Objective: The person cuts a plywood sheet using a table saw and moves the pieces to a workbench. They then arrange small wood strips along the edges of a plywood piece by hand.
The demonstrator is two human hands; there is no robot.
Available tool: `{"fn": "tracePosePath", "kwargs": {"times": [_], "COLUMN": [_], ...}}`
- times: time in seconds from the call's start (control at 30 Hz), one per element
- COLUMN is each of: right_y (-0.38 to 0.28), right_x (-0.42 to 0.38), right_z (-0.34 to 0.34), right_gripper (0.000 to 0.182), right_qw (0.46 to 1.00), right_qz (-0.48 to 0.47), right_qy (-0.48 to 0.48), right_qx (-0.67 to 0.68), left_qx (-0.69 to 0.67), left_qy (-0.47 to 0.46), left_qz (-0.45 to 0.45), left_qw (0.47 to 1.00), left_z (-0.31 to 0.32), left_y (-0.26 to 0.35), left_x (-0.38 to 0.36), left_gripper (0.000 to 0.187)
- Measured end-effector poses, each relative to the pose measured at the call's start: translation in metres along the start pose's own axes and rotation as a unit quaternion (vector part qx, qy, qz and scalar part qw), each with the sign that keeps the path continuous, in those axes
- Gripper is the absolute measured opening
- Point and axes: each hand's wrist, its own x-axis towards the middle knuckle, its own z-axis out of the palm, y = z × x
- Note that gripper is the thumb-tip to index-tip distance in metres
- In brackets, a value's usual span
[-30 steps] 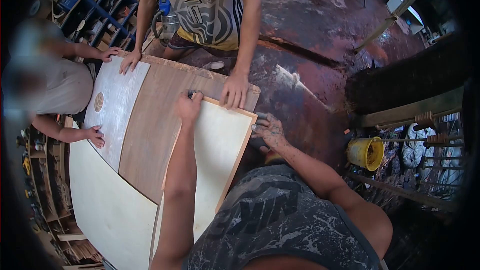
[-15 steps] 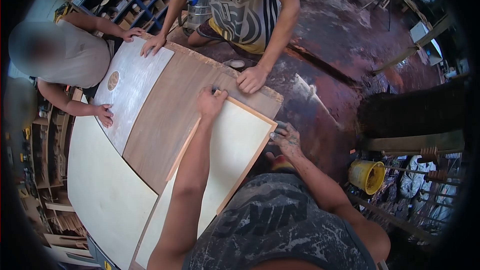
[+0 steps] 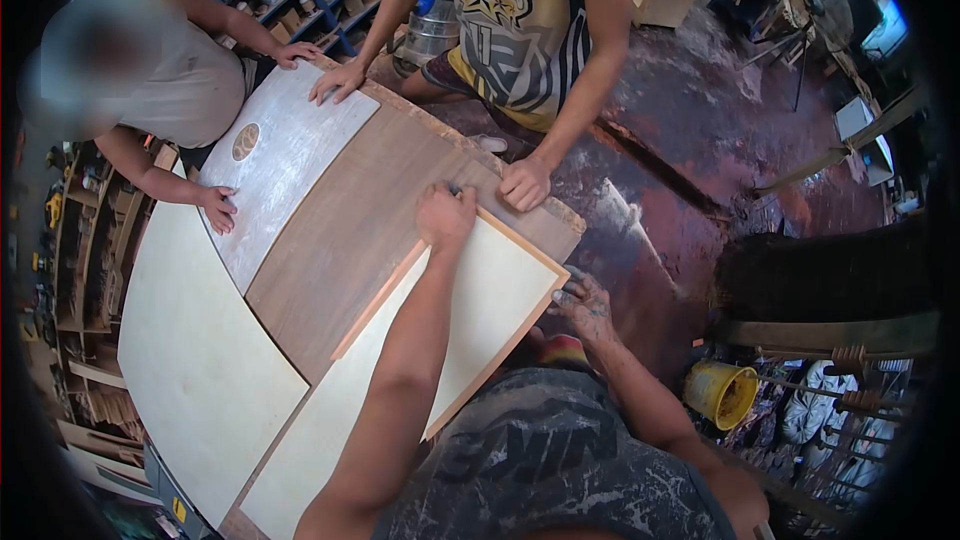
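Observation:
A pale cream panel [image 3: 490,285] with light wood edging strips [image 3: 525,246] lies on the brown wood sheet. My left hand [image 3: 447,217] is closed at the panel's far left corner. A small dark patch shows by its fingertips, and I cannot make out what they hold. My right hand [image 3: 587,308], smeared with grey, grips the near right corner of the panel from outside, fingers at the edging. Beyond lies the brown wood sheet [image 3: 350,230], next to a whitish board [image 3: 300,155] with a round emblem.
Opposite, a co-worker's fist [image 3: 525,184] rests on the sheet's edge and another hand [image 3: 338,83] on the whitish board. A second co-worker's hands [image 3: 217,210] touch that board. A large cream panel [image 3: 200,340] lies at left. A yellow bucket [image 3: 722,395] stands at right.
The whole view has shifted slightly, so the hands and panels sit a little further right and lower. Both my hands stay at the same corners of the panel.

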Motion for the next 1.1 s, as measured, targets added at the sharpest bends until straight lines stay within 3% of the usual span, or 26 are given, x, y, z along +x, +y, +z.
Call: {"fn": "tracePosePath", "kwargs": {"times": [0.27,0.47,0.57,0.67,0.77,0.87,1.1], "right_y": [0.012,0.016,0.017,0.018,0.018,0.010,0.001], "right_x": [0.007,0.012,0.013,0.015,0.013,0.013,0.012], "right_z": [0.002,-0.005,-0.010,-0.009,-0.008,-0.008,0.000], "right_gripper": [0.050,0.052,0.059,0.059,0.057,0.055,0.057], "right_qw": [0.999,0.999,0.999,0.999,0.999,0.999,1.000], "right_qz": [-0.033,-0.029,-0.009,-0.016,-0.016,-0.010,-0.021], "right_qy": [0.015,-0.008,-0.018,-0.024,-0.024,-0.033,-0.010], "right_qx": [0.026,0.039,0.036,0.047,0.046,0.025,0.015], "left_qx": [-0.022,-0.046,-0.048,-0.138,-0.185,-0.092,-0.106], "left_qy": [-0.055,-0.005,-0.004,-0.085,-0.189,-0.139,-0.108], "left_qz": [-0.061,-0.039,0.053,0.186,0.264,0.315,0.241], "left_qw": [0.996,0.998,0.997,0.969,0.928,0.934,0.959], "left_z": [-0.020,-0.005,-0.009,-0.002,-0.010,-0.001,-0.012], "left_y": [0.012,0.006,-0.002,-0.044,-0.063,-0.063,-0.049], "left_x": [-0.001,0.001,-0.003,0.012,0.040,0.044,0.033], "left_gripper": [0.046,0.040,0.035,0.030,0.027,0.027,0.024]}}
